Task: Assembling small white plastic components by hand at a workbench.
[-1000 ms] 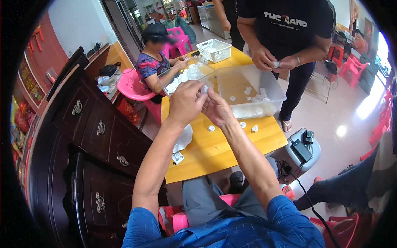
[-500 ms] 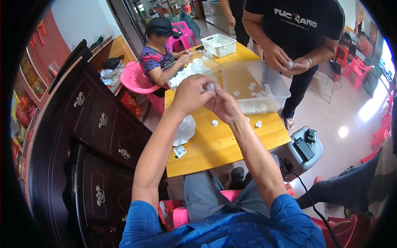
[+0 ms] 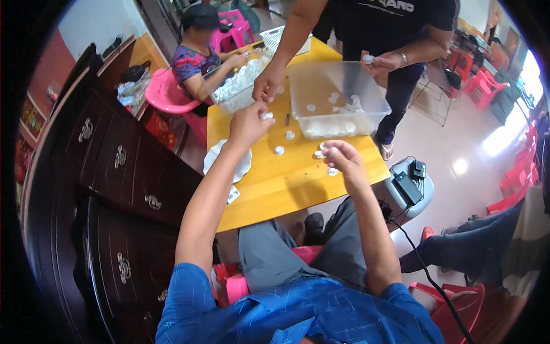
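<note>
Over yellow rectangular wooden tabletop (image 3: 266, 200), left hand (image 3: 246, 126) pinches small round white plastic-looking piece (image 3: 267, 116), co-worker's bare hand (image 3: 269, 85) adjacent; wide gap, then right hand (image 3: 348, 164) nearer right edge, grip unclear.

A small, round white piece (image 3: 267, 116), partly hidden, is held just left of the clear plastic bin (image 3: 372, 119); similar white discs (image 3: 279, 150) lie scattered on the bin's near side.

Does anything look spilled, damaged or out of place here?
Slightly: several small white pieces lie loose on the yellow table, outside the big clear bin where similar ones are gathered. That looks untidy, though it may be deliberate. I see no obvious damage.
</note>
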### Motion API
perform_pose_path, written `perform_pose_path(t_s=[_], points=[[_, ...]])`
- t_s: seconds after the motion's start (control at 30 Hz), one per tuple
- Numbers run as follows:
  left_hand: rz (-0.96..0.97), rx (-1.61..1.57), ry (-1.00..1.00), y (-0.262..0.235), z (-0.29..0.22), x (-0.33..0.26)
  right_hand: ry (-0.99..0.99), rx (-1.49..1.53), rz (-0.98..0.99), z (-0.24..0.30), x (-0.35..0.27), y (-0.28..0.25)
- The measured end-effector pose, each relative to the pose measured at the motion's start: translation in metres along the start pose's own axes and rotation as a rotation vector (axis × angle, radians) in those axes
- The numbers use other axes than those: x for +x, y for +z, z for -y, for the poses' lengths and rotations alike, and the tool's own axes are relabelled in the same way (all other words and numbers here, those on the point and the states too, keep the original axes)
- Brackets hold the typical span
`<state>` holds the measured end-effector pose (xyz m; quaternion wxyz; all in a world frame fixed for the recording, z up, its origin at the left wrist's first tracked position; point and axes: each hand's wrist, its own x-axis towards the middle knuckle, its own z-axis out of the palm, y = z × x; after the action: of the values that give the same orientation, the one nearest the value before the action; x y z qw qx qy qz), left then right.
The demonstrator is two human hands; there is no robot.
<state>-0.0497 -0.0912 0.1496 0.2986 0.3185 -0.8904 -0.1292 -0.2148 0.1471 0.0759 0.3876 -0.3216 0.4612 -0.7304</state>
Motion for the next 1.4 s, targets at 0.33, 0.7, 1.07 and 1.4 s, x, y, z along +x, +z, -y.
perform_pose_path(t_s=[0.33, 0.7, 1.07, 1.4], points=[[-0.116, -0.507, 0.08, 0.0, -0.007, 0.015, 0.051, 0.024, -0.031, -0.019, -0.017, -0.019], [0.397, -1.566, -0.104, -0.034, -0.035, -0.003, 0.058, 0.018, -0.062, -0.022, -0.028, -0.021], [0.229, -0.41, -0.026, 0.01, -0.015, -0.017, -0.205, -0.497, -0.224, -0.036, -0.014, -0.029], [0.202, 0.392, 0.061, 0.088, 0.024, -0.021, -0.418, -1.012, -0.193, -0.039, 0.001, -0.032]])
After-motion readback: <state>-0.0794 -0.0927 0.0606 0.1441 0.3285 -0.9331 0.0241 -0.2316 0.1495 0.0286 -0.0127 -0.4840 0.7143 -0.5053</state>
